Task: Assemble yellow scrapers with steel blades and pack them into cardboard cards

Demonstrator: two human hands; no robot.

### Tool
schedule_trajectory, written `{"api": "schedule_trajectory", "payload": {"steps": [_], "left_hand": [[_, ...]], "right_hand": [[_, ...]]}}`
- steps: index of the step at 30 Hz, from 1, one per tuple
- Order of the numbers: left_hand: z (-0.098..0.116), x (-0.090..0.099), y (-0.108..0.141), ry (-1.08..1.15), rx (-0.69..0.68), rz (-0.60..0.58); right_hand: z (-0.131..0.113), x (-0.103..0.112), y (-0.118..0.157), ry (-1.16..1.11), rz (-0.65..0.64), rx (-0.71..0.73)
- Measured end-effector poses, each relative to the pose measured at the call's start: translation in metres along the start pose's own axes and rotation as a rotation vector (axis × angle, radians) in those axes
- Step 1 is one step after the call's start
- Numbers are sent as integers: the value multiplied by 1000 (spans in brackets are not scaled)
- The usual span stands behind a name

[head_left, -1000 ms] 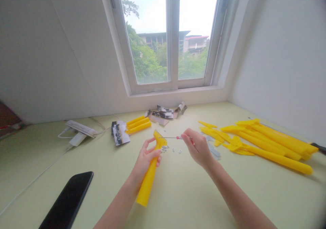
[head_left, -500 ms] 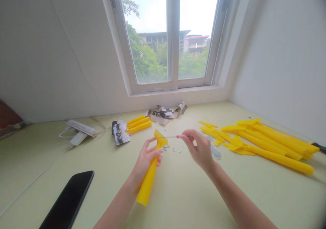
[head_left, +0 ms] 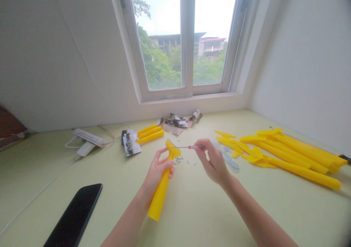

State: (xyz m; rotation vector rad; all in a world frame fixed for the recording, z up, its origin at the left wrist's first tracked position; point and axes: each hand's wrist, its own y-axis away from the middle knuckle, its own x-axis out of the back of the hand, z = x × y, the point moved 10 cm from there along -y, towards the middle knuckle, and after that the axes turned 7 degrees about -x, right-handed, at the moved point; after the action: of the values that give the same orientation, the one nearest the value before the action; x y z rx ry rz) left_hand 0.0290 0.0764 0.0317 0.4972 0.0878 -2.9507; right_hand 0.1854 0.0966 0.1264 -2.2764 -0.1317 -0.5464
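Note:
My left hand is wrapped round a yellow scraper, just below its flat, wide head, and holds it tilted over the table. In my right hand is a screwdriver with a red, partly clear handle, pinched between the fingers. Its thin shaft points left, and the tip meets the scraper's head. Whether the tip sits in a screw is too small to tell. Small metal nuts or screws lie on the table just behind and to the right of the scraper's neck.
Several yellow scraper handles and heads lie at the right beside grey blades. Yellow handles with card labels and torn packaging are at the back. A phone and a power strip lie at the left.
The screwdriver's handle has turned slightly in my right fingers, which have shifted a little. My left hand and the scraper stay nearly still; the view has moved slightly.

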Motion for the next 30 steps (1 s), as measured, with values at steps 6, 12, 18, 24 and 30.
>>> {"api": "schedule_trajectory", "payload": {"steps": [6,12,18,24,30], "left_hand": [[0,1,0,10,-4,1],[-5,4,-4,29,-17,-40],[-7,6,-3,42,8,-25],[-7,8,-4,78,6,-17],[-4,9,-4,89,-6,-14]], "right_hand": [[15,3,-1,67,54,-83],[17,-4,-4,131,-40,-114],[13,-4,-4,64,-56,-74],[7,-5,-1,75,-30,-30],[16,-8,0,55,-33,-116]]}}
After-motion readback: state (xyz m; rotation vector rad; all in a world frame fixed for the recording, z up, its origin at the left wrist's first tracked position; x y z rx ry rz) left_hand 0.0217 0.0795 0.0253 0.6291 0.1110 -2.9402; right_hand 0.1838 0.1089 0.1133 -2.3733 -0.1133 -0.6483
